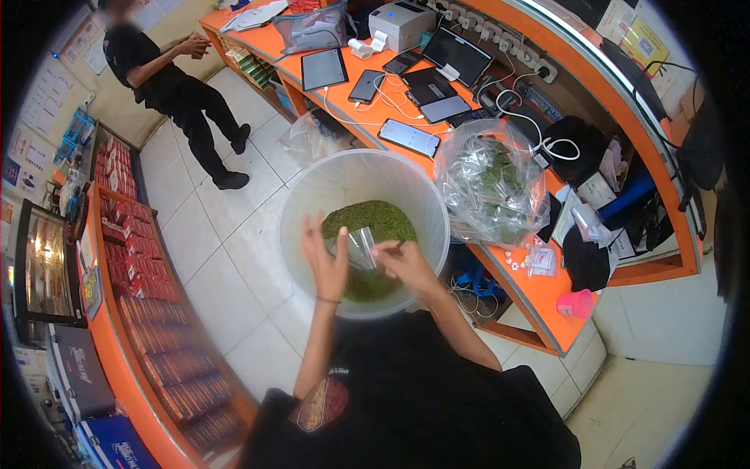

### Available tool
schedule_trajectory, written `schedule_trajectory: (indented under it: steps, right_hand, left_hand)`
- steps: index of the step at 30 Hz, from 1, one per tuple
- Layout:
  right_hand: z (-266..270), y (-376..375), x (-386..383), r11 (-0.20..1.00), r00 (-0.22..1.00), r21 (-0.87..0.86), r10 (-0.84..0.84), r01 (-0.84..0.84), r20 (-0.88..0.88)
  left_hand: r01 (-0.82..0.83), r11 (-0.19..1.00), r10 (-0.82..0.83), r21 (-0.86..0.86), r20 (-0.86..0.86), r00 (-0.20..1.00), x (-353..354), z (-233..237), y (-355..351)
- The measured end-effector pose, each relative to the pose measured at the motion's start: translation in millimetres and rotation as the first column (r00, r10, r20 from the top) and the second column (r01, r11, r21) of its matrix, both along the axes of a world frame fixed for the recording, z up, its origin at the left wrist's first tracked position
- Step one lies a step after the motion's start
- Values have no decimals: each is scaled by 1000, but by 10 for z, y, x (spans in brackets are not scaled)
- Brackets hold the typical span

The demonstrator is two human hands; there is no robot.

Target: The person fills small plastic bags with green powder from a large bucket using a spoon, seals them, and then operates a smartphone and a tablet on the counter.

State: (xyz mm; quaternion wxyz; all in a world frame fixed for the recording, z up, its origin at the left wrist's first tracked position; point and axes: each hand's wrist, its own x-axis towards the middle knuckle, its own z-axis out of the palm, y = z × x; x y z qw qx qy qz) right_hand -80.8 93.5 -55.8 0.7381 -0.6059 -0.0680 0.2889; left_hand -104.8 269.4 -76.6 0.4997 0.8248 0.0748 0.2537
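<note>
A small clear plastic bag [362, 248] hangs over a large translucent tub [293, 207]. Loose green dried flakes [373, 217] cover the tub's bottom. My right hand [405, 264] is closed, its thumb and fingertips pinching the bag's right edge. Something small and dark shows at those fingers, too small to name. On the other side, my left hand [324, 259] has its fingers raised and apart, slightly blurred, with the thumb close by the bag's left edge.
On the orange counter [539, 309], right of the tub, sits a big clear bag [492, 184] with smaller green-filled bags. Phones [409, 137], cables, a laptop [457, 56], a label printer [401, 25] and a pink cup [575, 304] share it. Another person [172, 86] stands far left.
</note>
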Motion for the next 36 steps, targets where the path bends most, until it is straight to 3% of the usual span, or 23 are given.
schedule_trajectory:
  steps: [1, 2, 3, 4, 5, 6, 7, 9, 10, 12, 13, 15, 16, 17, 18, 22, 24, 28, 30, 31, 33, 34, 36]
  right_hand:
    - [21, 0, -10, 998, 999, -37, -40, 41, 29]
    - [32, 6, -18, 994, 995, -72, -80, 85, 59]
    - [-2, 19, -19, 994, 995, -73, -82, 86, 59]
    - [-72, 45, -15, 991, 980, -48, -115, 124, 162]
    - [-133, 74, -12, 987, 954, -18, -148, 158, 262]
    - [-182, 94, -14, 988, 955, -19, -142, 152, 262]
    - [-218, 110, -15, 989, 945, 6, -144, 149, 294]
    - [-179, 111, -13, 989, 934, 31, -144, 142, 327]
    - [-95, 79, -19, 995, 955, 10, -95, 96, 282]
    - [47, 48, -19, 999, 971, -10, -44, 48, 237]
    - [97, 48, -16, 999, 985, -34, -12, 18, 171]
    - [87, 69, -30, 998, 994, -56, 22, -16, 103]
    - [13, 101, -53, 987, 957, -156, 8, 39, 292]
    - [-78, 135, -75, 964, 884, -242, 13, 114, 468]
    - [-135, 184, -77, 939, 668, -218, -15, 264, 744]
    - [-138, 156, -68, 840, 646, -350, 0, 414, 763]
    - [-68, 174, -63, 874, 700, -347, 11, 341, 715]
    - [-37, 207, -35, 933, 658, -227, -15, 281, 753]
    - [42, 128, 30, 900, 680, -217, -111, 378, 725]
    - [12, 119, 69, 901, 681, -218, -108, 375, 724]
    - [-72, 121, 115, 918, 783, -222, -134, 329, 608]
    - [-80, 131, 117, 935, 812, -194, -139, 296, 566]
    - [-57, 115, 117, 940, 835, -214, -112, 264, 539]
  left_hand:
    - [-259, 910, 240, 325, 100, 966, -60, 305, -103]
    - [-489, 655, 415, 575, 267, 870, -98, 468, -157]
    - [-488, 656, 414, 575, 267, 870, -128, 437, -144]
    - [-248, 905, 252, 347, 34, 967, -171, 379, -110]
    - [-4, 1000, 8, 28, -133, 991, -198, 327, -81]
    - [114, 981, -143, -160, -188, 972, -199, 286, -113]
    - [108, 981, -138, -161, -186, 973, -202, 216, -112]
    - [139, 902, -283, -408, -317, 905, -200, 123, -106]
    - [138, 902, -282, -408, -316, 906, -203, 119, -88]
    - [121, 724, -388, -679, -256, 885, -203, 136, -46]
    - [118, 725, -384, -679, -256, 887, -205, 102, -32]
    - [191, 844, -335, -501, -216, 917, -201, 64, -24]
    - [190, 844, -334, -501, -215, 918, -214, 93, -51]
    - [166, 958, -231, -236, -282, 931, -242, 127, -100]
    - [136, 989, -113, 51, -316, 942, -260, 169, -142]
    - [42, 994, -9, 105, -301, 954, -244, 97, -188]
    - [6, 1000, -3, 19, -117, 993, -200, 89, -205]
    - [43, 996, -62, -75, -273, 960, -176, 108, -168]
    - [-52, 994, 73, 99, -218, 973, -193, 181, -166]
    - [-55, 994, 76, 98, -219, 973, -183, 213, -172]
    - [163, 986, -162, 43, -34, 986, -180, 271, -195]
    - [251, 962, -246, 105, -54, 968, -192, 311, -194]
    - [272, 952, -265, 140, -65, 962, -211, 436, -208]
